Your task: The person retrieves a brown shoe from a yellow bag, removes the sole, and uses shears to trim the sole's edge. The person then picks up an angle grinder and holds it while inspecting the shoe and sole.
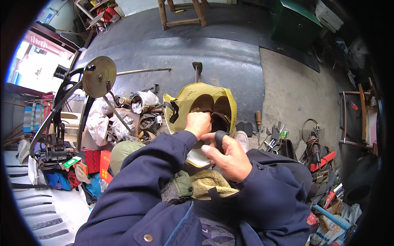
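A yellow bag (229,99) stands between my knees with a pair of brown shoes (202,102) inside, dark at their heel openings. My left hand (197,123) reaches into it, fingers curled on the left shoe, their tips hidden. My right hand (226,156) is just below and right, thumb and index finger apart near the bag's front, with a black band (220,138) round a finger; I see nothing held between thumb and index. A pale shoe (241,140) shows just right of the bag.
An iron machine with a round wheel (98,77) stands left, above plastic bags (97,125) and boxes. A metal post (197,65) rises behind the yellow bag. Hand tools (273,141), a corded power tool (315,149) and clutter lie right. A wooden stool (201,14) is at the back.
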A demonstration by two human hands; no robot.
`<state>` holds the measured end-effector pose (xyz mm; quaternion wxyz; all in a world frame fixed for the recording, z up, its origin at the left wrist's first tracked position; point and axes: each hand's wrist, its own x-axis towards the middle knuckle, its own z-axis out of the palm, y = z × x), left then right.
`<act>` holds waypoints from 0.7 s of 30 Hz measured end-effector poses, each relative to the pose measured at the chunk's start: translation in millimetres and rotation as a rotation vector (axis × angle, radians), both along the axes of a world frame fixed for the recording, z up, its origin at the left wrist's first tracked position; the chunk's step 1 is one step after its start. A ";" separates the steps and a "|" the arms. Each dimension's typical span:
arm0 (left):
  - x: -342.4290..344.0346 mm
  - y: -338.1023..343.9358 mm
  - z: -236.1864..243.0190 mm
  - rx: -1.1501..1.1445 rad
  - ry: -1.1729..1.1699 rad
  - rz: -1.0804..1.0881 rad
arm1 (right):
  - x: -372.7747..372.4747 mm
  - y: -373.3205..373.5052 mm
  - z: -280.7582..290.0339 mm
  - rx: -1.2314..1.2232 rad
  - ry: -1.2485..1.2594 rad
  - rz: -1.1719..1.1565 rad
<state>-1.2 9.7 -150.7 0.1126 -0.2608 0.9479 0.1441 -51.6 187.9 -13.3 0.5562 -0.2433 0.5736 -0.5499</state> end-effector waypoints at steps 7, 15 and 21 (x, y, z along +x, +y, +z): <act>20.7 2.2 -28.9 0.293 -0.336 -0.119 | 1.6 -2.6 -8.8 -0.013 0.027 -0.029; 69.2 -3.1 -33.6 0.190 -0.058 -0.539 | 6.0 -10.9 -5.6 -0.008 -0.129 -0.065; 65.0 -41.5 23.2 -0.063 0.325 -0.172 | 1.5 -11.1 1.1 -0.058 -0.267 -0.129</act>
